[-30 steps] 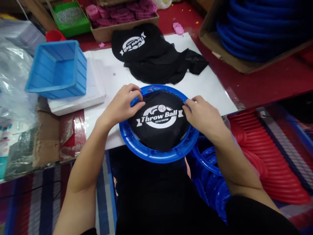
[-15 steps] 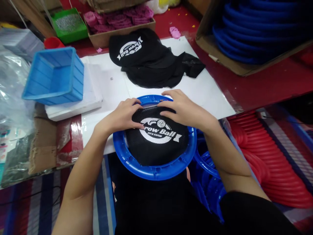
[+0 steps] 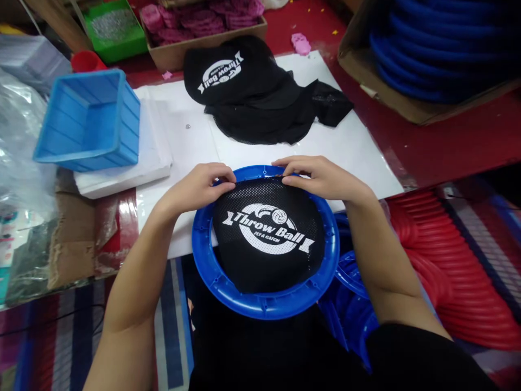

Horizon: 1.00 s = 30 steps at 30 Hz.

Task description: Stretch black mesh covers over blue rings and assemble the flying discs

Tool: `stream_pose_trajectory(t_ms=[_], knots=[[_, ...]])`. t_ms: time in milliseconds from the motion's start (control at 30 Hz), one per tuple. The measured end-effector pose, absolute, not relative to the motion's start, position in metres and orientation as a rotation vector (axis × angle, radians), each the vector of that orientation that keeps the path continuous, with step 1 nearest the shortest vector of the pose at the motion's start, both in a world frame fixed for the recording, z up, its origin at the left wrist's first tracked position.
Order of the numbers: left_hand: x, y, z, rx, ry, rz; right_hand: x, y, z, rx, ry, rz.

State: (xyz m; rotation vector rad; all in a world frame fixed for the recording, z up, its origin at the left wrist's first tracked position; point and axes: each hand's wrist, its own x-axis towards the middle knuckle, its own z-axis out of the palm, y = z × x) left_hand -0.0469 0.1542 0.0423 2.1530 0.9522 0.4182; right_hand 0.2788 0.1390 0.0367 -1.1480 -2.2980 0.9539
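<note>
A blue plastic ring (image 3: pixel 266 311) rests partly over the table's front edge, near my lap. Inside it lies a black mesh cloth (image 3: pixel 260 274) with a white "Throw Ball" print. My left hand (image 3: pixel 209 184) pinches the cloth's upper left edge at the ring's inner rim. At the upper right edge, my right hand (image 3: pixel 313 175) pinches the cloth too, its fingers lying over the ring's far side. More black mesh cloths (image 3: pixel 260 103) lie on the white board beyond the ring.
A blue bin (image 3: pixel 87 119) sits on a white slab at left. Behind are a green tray (image 3: pixel 116 32) of small metal pieces and a carton (image 3: pixel 207 41) of pink parts. Blue rings (image 3: pixel 439 54) fill a carton at right. Red rings (image 3: pixel 459 282) are stacked below the table.
Both hands have drawn back to the cloth's upper edge, uncovering the whole print. The cloth now reaches flatter across the ring, and the ring appears slightly lower in view.
</note>
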Motion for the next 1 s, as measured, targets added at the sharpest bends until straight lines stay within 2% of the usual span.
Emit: stream_pose_trajectory(t_ms=[300, 633, 1000], knots=[[-0.041, 0.154, 0.04, 2.014, 1.133, 0.485, 0.281, 0.133, 0.011, -1.195, -1.941, 1.061], [-0.041, 0.155, 0.036, 1.95, 1.117, 0.567, 0.286, 0.151, 0.014, -1.081, -2.022, 1.257], [-0.04, 0.157, 0.037, 1.935, 1.106, 0.581, 0.289, 0.152, 0.008, -1.074, -1.966, 1.213]])
